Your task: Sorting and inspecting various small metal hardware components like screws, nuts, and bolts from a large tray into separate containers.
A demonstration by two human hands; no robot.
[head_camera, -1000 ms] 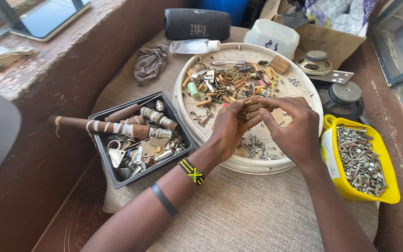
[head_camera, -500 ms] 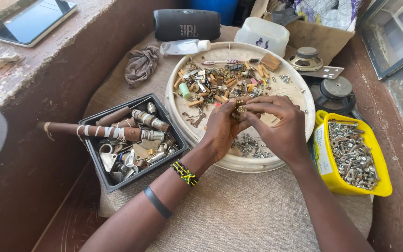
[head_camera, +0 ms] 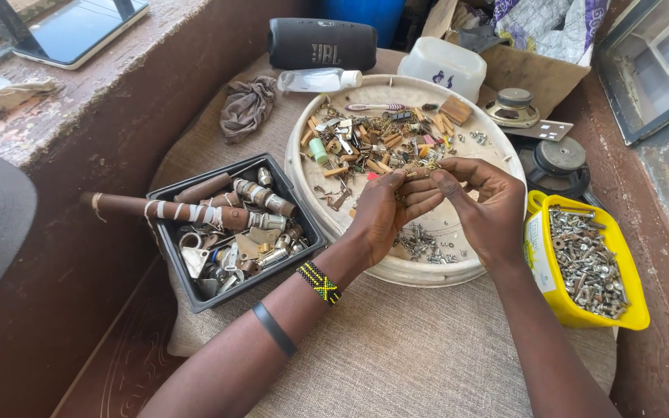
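Fingers of both hands meet over the middle of a round cream tray (head_camera: 420, 272). The left hand (head_camera: 385, 213) is curled, its fingertips pinched together on a small brass-coloured piece (head_camera: 414, 175); the right hand (head_camera: 483, 203) is half closed, thumb and forefinger nipping the same small piece from the other side. What exactly the piece is, I cannot tell.

The tray holds a scatter of small metal and plastic parts (head_camera: 373, 147) across its far half and a little heap of silvery screws (head_camera: 420, 246) just under the hands. To the right, touching the tray's edge, a yellow tub (head_camera: 629, 313) is filled with screws and bolts. To the left, a black rectangular tray (head_camera: 170, 193) holds cylindrical connectors, clips and metal scraps, with a long brown rod (head_camera: 129, 206) lying across it and sticking out over its left rim.

Beyond the tray lie a dark cylindrical speaker (head_camera: 323, 44), a clear bottle (head_camera: 315, 79), a white plastic box (head_camera: 447, 66), a crumpled cloth (head_camera: 245, 104) and two loose speaker drivers (head_camera: 536, 131).
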